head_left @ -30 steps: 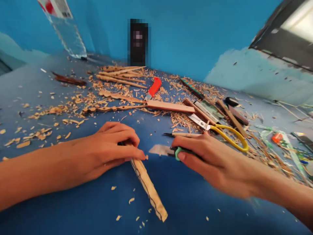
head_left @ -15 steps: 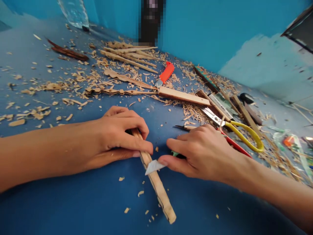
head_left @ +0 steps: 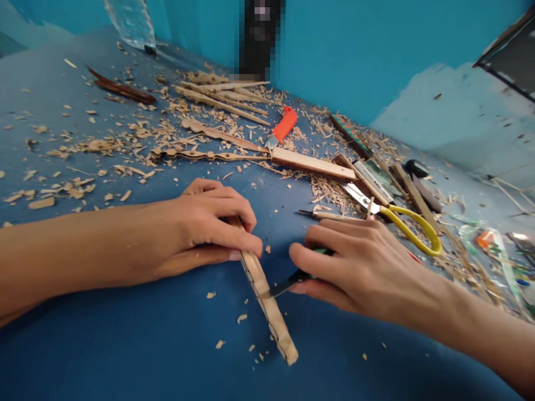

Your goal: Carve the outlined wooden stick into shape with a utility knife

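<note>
My left hand [head_left: 204,231] is closed over the upper end of a pale wooden stick [head_left: 270,309], pinning it to the blue table [head_left: 125,345]. The stick runs toward me and to the right, with a dark line drawn along its edge. My right hand [head_left: 359,267] is closed on a green-handled craft knife [head_left: 292,283]. The knife's blade tip touches the stick's right edge, just below my left fingertips.
Wood shavings [head_left: 104,150] litter the table's far half. Behind my hands lie carved sticks [head_left: 221,100], an orange-handled cutter [head_left: 282,127], a flat wooden block [head_left: 313,164], yellow-handled scissors [head_left: 401,223], a thin tool [head_left: 330,215], and a clear bottle [head_left: 129,22]. More clutter fills the right side.
The knife swung in from the right, its blade turned from flat to edge-on, and it now rests against the stick. My left hand kept its hold. The camera tilted down slightly.
</note>
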`<state>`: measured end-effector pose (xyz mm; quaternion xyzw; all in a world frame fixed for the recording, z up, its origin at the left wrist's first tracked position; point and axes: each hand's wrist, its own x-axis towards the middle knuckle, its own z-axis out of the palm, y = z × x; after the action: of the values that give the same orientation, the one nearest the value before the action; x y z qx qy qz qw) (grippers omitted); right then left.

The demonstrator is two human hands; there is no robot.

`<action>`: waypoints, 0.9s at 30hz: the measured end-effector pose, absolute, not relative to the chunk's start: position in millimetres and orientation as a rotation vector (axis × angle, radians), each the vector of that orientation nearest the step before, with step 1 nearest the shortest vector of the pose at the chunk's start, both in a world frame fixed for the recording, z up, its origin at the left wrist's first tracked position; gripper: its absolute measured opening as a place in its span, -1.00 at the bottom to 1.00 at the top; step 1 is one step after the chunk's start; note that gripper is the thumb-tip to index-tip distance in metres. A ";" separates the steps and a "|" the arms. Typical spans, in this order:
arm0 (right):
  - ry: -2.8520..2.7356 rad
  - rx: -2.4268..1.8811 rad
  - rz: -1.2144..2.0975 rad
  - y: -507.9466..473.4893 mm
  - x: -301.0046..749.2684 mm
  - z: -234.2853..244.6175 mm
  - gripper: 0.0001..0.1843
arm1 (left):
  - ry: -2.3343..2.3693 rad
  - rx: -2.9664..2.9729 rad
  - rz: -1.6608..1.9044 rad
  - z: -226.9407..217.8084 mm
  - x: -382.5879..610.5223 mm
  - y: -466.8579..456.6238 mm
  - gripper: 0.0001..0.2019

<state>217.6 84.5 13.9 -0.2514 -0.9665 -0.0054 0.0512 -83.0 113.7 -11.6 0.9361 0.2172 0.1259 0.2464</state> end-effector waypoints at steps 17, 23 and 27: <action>-3.017 -0.486 -0.540 73.3 214.9 11.1 -0.82 | 0.548 2.583 0.344 -14.7 -79.8 116.8 -0.68; -3.003 -0.518 -0.682 66.4 210.8 15.1 -0.79 | 0.557 2.580 0.361 -11.4 -76.7 115.9 -0.68; -2.957 -0.510 -0.784 64.2 211.4 12.1 -0.79 | 0.555 2.576 0.336 -9.7 -77.7 116.7 -0.67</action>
<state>211.4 64.2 12.1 -0.1644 -0.9533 -0.2527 0.0201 -77.7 116.7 -9.7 0.9414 0.2026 0.1226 0.2402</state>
